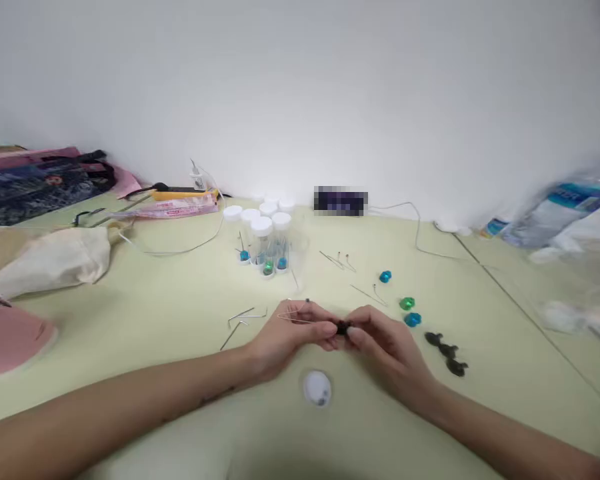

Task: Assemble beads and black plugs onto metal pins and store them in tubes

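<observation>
Near the middle of the table, my left hand [295,327] and my right hand [387,343] meet, both closed. Between their thumbs and fingers they pinch a small black part [343,327], mostly covered by the fingertips. A thin bent wire [294,319] lies across my left hand; whether it joins the black part I cannot tell. Right of my right hand sit blue pieces [413,319], a green piece [407,303] and a row of black pieces [448,350]. Below the hands is a small white round dish or lid [317,389], with something small and dark at its edge.
Clear tubes with white caps [262,227] stand in a group behind my hands. Bent metal rods [239,327] lie left, thin wires [367,293] behind. A dark box [341,201], cables, bags and a plastic package [560,210] line the table's back and sides.
</observation>
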### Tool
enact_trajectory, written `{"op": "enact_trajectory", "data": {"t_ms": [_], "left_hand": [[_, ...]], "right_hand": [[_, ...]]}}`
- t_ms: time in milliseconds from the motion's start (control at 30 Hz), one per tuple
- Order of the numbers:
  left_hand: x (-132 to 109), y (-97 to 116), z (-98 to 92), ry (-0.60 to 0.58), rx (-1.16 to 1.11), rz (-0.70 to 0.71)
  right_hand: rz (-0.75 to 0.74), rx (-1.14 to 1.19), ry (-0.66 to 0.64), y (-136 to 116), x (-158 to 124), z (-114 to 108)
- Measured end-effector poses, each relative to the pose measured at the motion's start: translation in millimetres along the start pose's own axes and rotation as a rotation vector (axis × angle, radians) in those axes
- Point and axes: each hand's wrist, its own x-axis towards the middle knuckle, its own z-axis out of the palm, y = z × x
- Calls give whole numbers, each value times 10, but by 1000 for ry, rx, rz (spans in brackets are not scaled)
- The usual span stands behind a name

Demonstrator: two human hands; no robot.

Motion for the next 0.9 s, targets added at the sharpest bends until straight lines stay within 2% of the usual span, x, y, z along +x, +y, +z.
{"op": "enact_trajectory", "data": {"t_ms": [133,367,600,800,900], "left_hand": [[8,15,40,-21,11,-6],[-12,10,22,50,0,-24],[2,19,43,2,22,-35],[3,4,22,37,14,-21],[0,8,22,-4,23,-17]], "right_hand": [[16,-59,-4,32,1,3],[-191,-96,88,39,0,34],[-21,-136,12,12,-4,2],[-192,-162,106,8,5,27],[-123,-178,58,-1,-7,21]]}}
